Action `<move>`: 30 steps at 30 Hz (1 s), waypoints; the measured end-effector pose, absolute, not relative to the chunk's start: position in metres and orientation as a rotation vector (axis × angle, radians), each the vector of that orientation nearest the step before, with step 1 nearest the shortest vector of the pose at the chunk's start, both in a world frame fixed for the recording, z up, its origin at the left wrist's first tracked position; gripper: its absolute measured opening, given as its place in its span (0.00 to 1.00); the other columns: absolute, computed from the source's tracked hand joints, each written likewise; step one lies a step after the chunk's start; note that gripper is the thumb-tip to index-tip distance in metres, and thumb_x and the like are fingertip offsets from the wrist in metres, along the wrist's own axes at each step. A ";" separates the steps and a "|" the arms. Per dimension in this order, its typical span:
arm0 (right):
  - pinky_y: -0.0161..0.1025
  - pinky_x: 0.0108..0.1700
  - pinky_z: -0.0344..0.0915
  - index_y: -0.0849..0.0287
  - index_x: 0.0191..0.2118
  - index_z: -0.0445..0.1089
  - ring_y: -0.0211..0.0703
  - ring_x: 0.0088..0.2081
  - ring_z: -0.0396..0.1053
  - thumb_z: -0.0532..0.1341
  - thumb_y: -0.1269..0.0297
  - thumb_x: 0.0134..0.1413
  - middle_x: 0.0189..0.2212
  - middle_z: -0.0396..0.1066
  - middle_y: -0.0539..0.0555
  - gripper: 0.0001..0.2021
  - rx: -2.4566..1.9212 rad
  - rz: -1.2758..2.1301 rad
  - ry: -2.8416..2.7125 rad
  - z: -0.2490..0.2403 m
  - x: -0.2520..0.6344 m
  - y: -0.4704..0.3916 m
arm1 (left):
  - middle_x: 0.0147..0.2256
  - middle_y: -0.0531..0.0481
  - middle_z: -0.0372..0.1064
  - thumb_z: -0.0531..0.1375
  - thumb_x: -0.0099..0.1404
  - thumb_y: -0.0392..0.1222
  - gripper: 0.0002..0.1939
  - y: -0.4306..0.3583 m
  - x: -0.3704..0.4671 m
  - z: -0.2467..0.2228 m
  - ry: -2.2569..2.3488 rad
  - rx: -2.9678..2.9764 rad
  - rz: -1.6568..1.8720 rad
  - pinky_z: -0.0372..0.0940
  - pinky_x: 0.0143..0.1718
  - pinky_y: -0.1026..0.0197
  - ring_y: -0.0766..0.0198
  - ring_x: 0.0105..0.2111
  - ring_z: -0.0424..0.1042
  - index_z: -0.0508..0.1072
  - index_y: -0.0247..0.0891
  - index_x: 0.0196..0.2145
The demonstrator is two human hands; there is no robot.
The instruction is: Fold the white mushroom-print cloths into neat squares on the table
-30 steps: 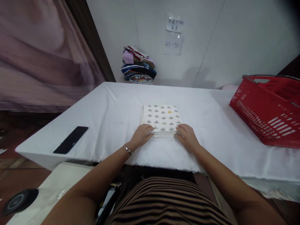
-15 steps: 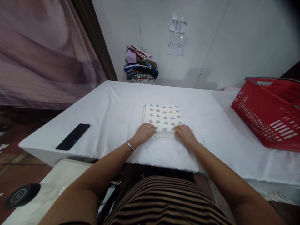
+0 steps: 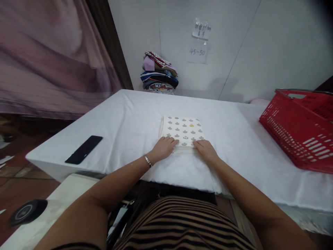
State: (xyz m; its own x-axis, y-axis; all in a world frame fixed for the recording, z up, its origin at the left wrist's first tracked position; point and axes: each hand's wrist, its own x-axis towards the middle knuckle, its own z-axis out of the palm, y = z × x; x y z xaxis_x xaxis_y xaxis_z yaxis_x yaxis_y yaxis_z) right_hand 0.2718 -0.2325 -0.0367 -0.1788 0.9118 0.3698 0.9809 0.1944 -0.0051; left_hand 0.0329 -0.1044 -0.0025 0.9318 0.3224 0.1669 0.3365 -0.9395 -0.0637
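Observation:
A folded white cloth [image 3: 181, 130] printed with grey duck-like shapes, plus a few yellow and green ones, lies flat on the white-covered table. My left hand [image 3: 164, 147] grips its near left corner, fingers bent over the top layer and a silver bracelet on the wrist. At the near right corner, my right hand [image 3: 205, 149] has its fingers closed on the edge. Both thumbs are largely hidden. Several folded layers show along the near edge between the hands.
A red plastic basket [image 3: 293, 132] stands on the table's right side. Toward the left front edge lies a black phone-like slab [image 3: 83, 150]. Behind the table rises a pile of folded fabrics [image 3: 160, 74] against the wall. A white surface [image 3: 78, 191] with a round black object [image 3: 28, 211] is at lower left.
My left hand has slid slightly inward along the cloth's near edge. The right hand stays at its corner. The whole view has shifted a little.

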 end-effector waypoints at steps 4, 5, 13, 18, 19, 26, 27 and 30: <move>0.43 0.42 0.61 0.61 0.51 0.67 0.49 0.42 0.65 0.50 0.68 0.63 0.42 0.71 0.60 0.14 -1.805 -0.353 -2.183 -0.037 0.272 -0.232 | 0.44 0.45 0.67 0.51 0.61 0.28 0.25 -0.105 0.034 -0.002 -0.500 -2.986 -0.216 0.57 0.42 0.57 0.58 0.42 0.64 0.61 0.39 0.56; 0.43 0.42 0.61 0.61 0.51 0.67 0.50 0.42 0.65 0.51 0.68 0.63 0.42 0.71 0.60 0.14 -1.810 -0.352 -2.188 -0.037 0.272 -0.232 | 0.43 0.45 0.66 0.50 0.61 0.27 0.25 -0.105 0.034 -0.002 -0.495 -2.983 -0.215 0.57 0.42 0.57 0.59 0.41 0.64 0.60 0.39 0.56; 0.44 0.42 0.62 0.60 0.51 0.67 0.49 0.41 0.66 0.50 0.68 0.63 0.42 0.71 0.60 0.15 -1.764 -0.351 -2.172 -0.037 0.274 -0.234 | 0.41 0.45 0.68 0.48 0.61 0.25 0.28 -0.099 0.032 -0.004 -0.433 -2.981 -0.234 0.57 0.42 0.57 0.59 0.40 0.65 0.57 0.35 0.59; 0.44 0.42 0.62 0.61 0.51 0.67 0.49 0.41 0.66 0.49 0.69 0.63 0.41 0.71 0.60 0.15 -1.770 -0.345 -2.172 -0.039 0.271 -0.235 | 0.43 0.44 0.68 0.50 0.60 0.26 0.27 -0.099 0.027 -0.015 -0.425 -2.991 -0.301 0.58 0.44 0.56 0.58 0.43 0.64 0.60 0.35 0.57; 0.44 0.42 0.63 0.61 0.51 0.67 0.49 0.41 0.66 0.50 0.69 0.63 0.41 0.71 0.60 0.15 -1.768 -0.344 -2.172 -0.039 0.271 -0.235 | 0.44 0.44 0.68 0.50 0.60 0.27 0.26 -0.099 0.026 -0.018 -0.428 -2.992 -0.321 0.58 0.45 0.55 0.58 0.43 0.64 0.62 0.36 0.56; 0.47 0.45 0.64 0.62 0.50 0.67 0.50 0.43 0.66 0.50 0.68 0.63 0.43 0.70 0.62 0.15 -1.705 -0.302 -2.154 -0.038 0.270 -0.241 | 0.46 0.45 0.68 0.49 0.62 0.27 0.23 -0.105 0.020 -0.026 -0.496 -3.005 -0.429 0.59 0.48 0.55 0.59 0.46 0.64 0.64 0.37 0.54; 0.47 0.45 0.64 0.62 0.51 0.67 0.50 0.44 0.66 0.51 0.68 0.62 0.43 0.70 0.62 0.15 -1.706 -0.283 -2.143 -0.036 0.269 -0.242 | 0.46 0.45 0.68 0.49 0.63 0.27 0.22 -0.106 0.019 -0.025 -0.514 -3.018 -0.461 0.59 0.49 0.55 0.59 0.46 0.65 0.64 0.36 0.54; 0.51 0.49 0.64 0.61 0.56 0.63 0.53 0.49 0.65 0.53 0.65 0.60 0.49 0.69 0.63 0.19 -1.699 -0.237 -2.127 -0.029 0.261 -0.242 | 0.47 0.45 0.68 0.51 0.63 0.29 0.20 -0.109 0.015 -0.023 -0.585 -3.064 -0.574 0.60 0.50 0.53 0.58 0.48 0.64 0.65 0.36 0.53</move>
State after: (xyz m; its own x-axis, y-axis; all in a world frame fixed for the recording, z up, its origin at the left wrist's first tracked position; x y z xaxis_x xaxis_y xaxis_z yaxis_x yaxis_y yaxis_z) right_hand 0.2610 -0.2415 -0.0286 -0.1762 0.8933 0.4134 0.9625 0.2444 -0.1178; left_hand 0.0148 -0.1094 -0.0231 0.8665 0.3616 0.3441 0.3507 -0.9316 0.0957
